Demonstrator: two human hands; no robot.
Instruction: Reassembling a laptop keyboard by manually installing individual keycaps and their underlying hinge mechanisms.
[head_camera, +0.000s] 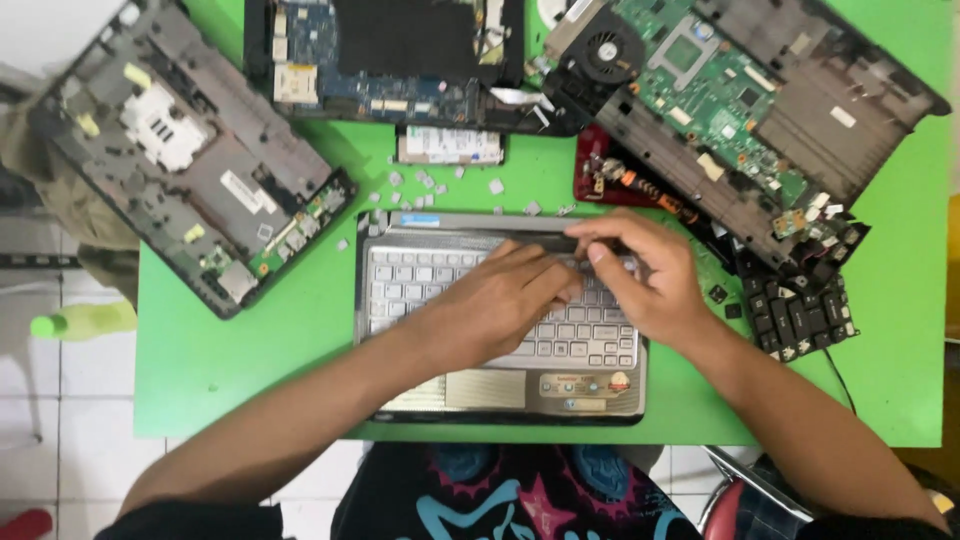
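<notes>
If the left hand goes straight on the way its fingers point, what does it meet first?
Probably the right hand: the left hand points up-right across the silver laptop keyboard, fingertips almost touching it.
</notes>
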